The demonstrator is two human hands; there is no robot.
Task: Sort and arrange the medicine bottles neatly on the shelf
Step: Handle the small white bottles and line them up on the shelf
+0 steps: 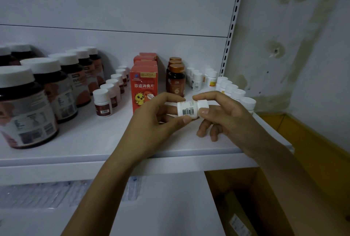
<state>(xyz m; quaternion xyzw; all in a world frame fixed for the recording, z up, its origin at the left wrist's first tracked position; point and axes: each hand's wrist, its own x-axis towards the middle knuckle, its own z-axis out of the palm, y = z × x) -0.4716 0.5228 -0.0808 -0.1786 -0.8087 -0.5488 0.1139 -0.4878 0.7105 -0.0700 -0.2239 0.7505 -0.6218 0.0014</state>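
Seen from the head, both hands hold one small white plastic bottle with a barcode sticker (186, 110). It lies sideways, up over the front of the white metal shelf (94, 141). The left hand (157, 116) pinches its bottom end. The right hand (225, 116) pinches its cap end. A red cardboard box (144, 86) stands just behind.

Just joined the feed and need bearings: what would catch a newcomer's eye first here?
At centre, the left hand and right hand hold a small white plastic bottle with a barcode label sideways above the white shelf. Just behind stands a red cardboard box with a yellow chick; large dark jars with white lids line the shelf's left.
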